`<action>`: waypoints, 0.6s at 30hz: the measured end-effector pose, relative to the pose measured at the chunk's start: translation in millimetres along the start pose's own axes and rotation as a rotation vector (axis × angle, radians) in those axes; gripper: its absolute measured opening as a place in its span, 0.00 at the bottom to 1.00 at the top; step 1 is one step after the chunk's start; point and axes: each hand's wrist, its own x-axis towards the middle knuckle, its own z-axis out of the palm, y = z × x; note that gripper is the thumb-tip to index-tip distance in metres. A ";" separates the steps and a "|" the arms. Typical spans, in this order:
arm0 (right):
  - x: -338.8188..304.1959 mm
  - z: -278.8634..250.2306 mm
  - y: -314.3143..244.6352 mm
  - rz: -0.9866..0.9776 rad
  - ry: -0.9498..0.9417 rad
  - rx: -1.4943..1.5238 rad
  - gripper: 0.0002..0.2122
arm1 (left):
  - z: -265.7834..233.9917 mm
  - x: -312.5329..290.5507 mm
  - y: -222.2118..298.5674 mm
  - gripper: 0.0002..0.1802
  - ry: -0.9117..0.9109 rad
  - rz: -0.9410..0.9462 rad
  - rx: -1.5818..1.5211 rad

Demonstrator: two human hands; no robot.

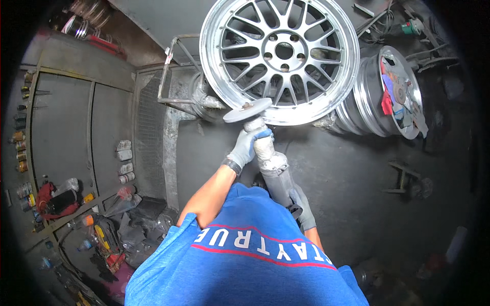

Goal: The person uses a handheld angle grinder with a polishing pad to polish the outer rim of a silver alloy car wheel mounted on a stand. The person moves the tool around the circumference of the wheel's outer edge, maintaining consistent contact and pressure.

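Note:
An angle grinder point(278, 179) with a dusty, pale-coated neck and a grey body is held in front of my chest. My left hand point(246, 148), in a grey and blue work glove, wraps around its neck just behind the head. Lower down, my right hand point(304, 206), also gloved, grips the rear of the body, its fingers partly hidden. A round grey disc point(248, 110) sits on the tool's head. Beyond it stands a silver multi-spoke wheel rim point(286, 116). The disc overlaps the rim's lower edge in view; whether they touch I cannot tell.
A metal frame point(164, 76) stands left of the wheel rim. To the right, another rim point(365, 99) lies on its side, holding discs and cloths point(400, 97). Shelves with cans point(123, 155) and bags point(61, 199) line the left wall. A small metal stand point(403, 176) is on the right floor.

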 end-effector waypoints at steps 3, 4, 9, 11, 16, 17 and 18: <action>14.8 16.6 -4.5 -0.047 -0.029 0.008 0.32 | -4.5 2.7 21.7 0.10 0.007 0.057 -0.036; 20.7 19.3 -5.2 -0.078 -0.032 -0.023 0.32 | -4.9 4.8 27.2 0.11 0.022 0.052 -0.026; 25.1 8.7 -3.8 -0.050 -0.059 -0.026 0.30 | 15.5 1.1 34.2 0.11 0.124 0.063 0.088; 14.5 -3.0 -12.1 -0.006 -0.065 -0.016 0.29 | 18.2 0.6 20.7 0.11 0.137 0.041 0.059; -39.4 -43.5 -39.7 0.056 0.065 -0.086 0.27 | 44.6 5.0 -37.6 0.07 0.125 -0.039 0.005; -49.5 -51.0 -43.7 0.063 0.092 -0.093 0.27 | 49.5 9.9 -52.9 0.07 0.142 -0.043 0.003; -56.5 -61.2 -40.4 0.067 0.114 -0.083 0.27 | 63.2 11.7 -61.6 0.08 0.157 -0.049 0.005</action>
